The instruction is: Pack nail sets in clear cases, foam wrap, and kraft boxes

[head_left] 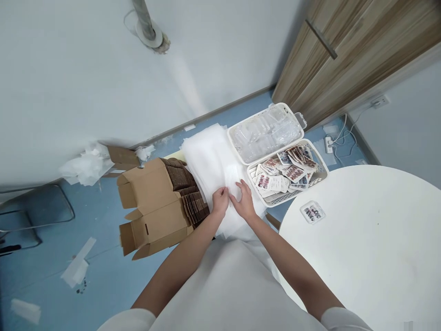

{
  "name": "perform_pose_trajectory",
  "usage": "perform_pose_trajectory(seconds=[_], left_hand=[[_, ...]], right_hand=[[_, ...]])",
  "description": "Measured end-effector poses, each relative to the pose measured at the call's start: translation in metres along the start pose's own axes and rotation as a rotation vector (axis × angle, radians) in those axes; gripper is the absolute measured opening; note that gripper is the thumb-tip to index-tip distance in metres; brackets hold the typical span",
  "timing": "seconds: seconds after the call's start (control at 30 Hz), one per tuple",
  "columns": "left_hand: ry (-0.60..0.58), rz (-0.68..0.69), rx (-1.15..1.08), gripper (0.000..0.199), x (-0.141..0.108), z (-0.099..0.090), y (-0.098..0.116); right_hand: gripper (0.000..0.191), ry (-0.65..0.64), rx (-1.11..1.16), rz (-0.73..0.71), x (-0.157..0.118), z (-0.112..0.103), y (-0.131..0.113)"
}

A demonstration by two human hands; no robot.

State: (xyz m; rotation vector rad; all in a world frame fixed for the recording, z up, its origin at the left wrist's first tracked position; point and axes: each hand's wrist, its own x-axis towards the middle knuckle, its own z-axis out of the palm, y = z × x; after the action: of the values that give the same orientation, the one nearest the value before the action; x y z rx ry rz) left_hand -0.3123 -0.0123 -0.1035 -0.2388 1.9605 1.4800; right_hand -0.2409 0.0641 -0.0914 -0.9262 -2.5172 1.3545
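- Blue floor [103, 216] all around.
- Left hand [220, 201]: fingertips pinched together at the white sheets [210, 147], grip unclear; right hand [244, 200]: fingers parted over them.
- Cards [294, 173] in a basket [283, 198] beside: print too small to read.
- Cardboard boxes [155, 193] crowd the sheets' left.

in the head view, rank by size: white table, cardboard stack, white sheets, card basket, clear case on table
1. White table
2. Cardboard stack, white sheets: too alike to rank
3. Card basket
4. Clear case
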Motion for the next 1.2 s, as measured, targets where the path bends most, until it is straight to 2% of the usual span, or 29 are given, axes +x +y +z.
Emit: perform_pose_trajectory(seconds=[0.07, 0.2, 0.27, 0.47, 0.63, 0.77, 0.97, 1.1, 1.2], left_hand=[[-0.010, 0.006, 0.000, 0.021, -0.002, -0.002, 0.000], [-0.036, 0.005, 0.041, 0.022, -0.004, -0.006, -0.003], [-0.076, -0.005, 0.050, 0.024, -0.006, -0.008, -0.005], [-0.206, 0.024, 0.068, 0.051, -0.022, -0.021, -0.005], [-0.272, 0.132, 0.103, 0.058, -0.036, -0.034, -0.006], [-0.336, 0.192, 0.124, 0.054, -0.042, -0.037, -0.010], [-0.393, 0.288, 0.256, 0.054, -0.053, -0.027, -0.018], [-0.384, 0.336, 0.415, 0.060, -0.063, -0.011, -0.014], [-0.488, 0.292, 0.444, 0.064, -0.079, 0.010, -0.013]], right_hand=[[0.050, 0.030, 0.024, 0.041, 0.005, 0.000, -0.003], [0.027, 0.041, 0.031, 0.016, 0.011, 0.000, -0.010], [0.023, 0.038, 0.035, 0.003, 0.011, -0.002, -0.011], [0.045, 0.007, 0.061, -0.053, 0.010, -0.020, -0.007], [0.049, 0.044, 0.047, -0.073, 0.002, -0.045, -0.011], [0.049, 0.075, 0.002, -0.008, -0.019, -0.062, -0.016], [0.045, 0.275, -0.042, 0.041, -0.068, -0.085, -0.012], [0.043, 0.418, 0.046, 0.083, -0.106, -0.104, -0.008], [0.043, 0.547, 0.157, 0.151, -0.139, -0.116, -0.002]])
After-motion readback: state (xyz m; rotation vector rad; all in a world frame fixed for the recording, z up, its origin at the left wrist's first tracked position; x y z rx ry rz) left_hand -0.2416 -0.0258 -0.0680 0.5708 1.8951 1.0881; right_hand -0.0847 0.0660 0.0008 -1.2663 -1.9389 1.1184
